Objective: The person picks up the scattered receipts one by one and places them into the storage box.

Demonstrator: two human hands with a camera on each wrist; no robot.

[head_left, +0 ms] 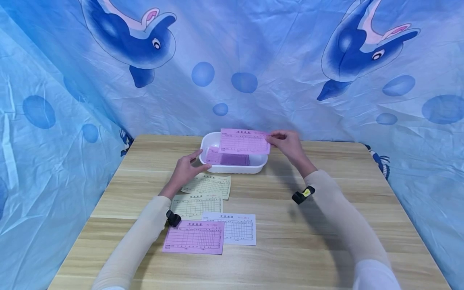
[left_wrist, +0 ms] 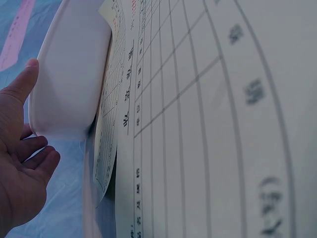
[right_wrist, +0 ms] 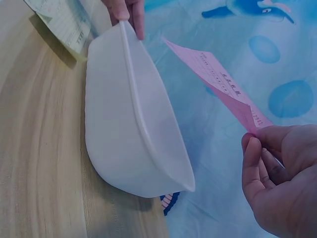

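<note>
pink slip point(head_left: 243, 141) in the air, pinched near its right edge between thumb and fingers of the right hand point(head_left: 287, 144), and from my remote seat that pinch is what i watch most. the slip hangs over the back of the white tub point(head_left: 235, 169), which sits on the far part of the table point(head_left: 290, 257). the left hand point(head_left: 184, 172) is loosely spread about the tub's left end, thumb at the front rim, fingers by the end wall; it has no paper, and i can't tell how firmly it presses. i take the step in hand to be passing this slip at the tub, though whether in or out i can't tell. inside lies purple-pink paper point(head_left: 214, 156), partly dark beneath the slip, perhaps only from shadow. nearer me, a far yellow slip point(head_left: 208, 185), a near yellow slip point(head_left: 195, 206), a white slip point(head_left: 241, 230) and a second pink slip point(head_left: 192, 238) overlap in a loose run. as i judge it, the next move calls for a level right wrist and a light pinch, since the paper bends near the fingers, with the left hand steadying the tub.
</note>
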